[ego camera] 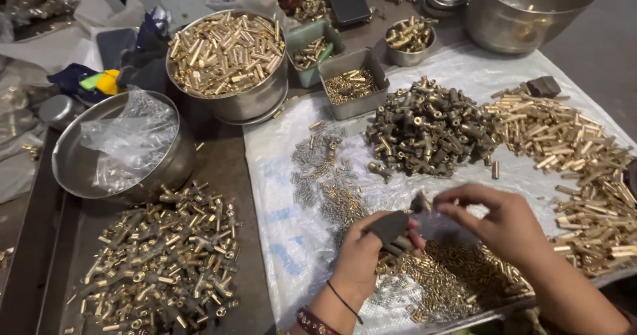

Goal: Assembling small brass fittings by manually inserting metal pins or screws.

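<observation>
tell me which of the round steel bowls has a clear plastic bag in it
The shallow steel bowl at far left, above the pile of T-shaped brass fittings. The other bowls hold brass pieces or look empty.

**Two hands over small brass parts on a white sheet**

The left hand (pixel 371 249) grips a dark fitting (pixel 391 229), with fingers closed around it. The right hand (pixel 497 219) pinches a small piece (pixel 419 203) just above this fitting. Under both hands lies a heap of tiny brass pieces (pixel 458 278). Behind them sits a pile of dark T-shaped fittings (pixel 428 129), and to the right a spread of brass tubes (pixel 584 156). At the far left a steel bowl (pixel 73 156) holds a clear plastic bag (pixel 133 136).
</observation>
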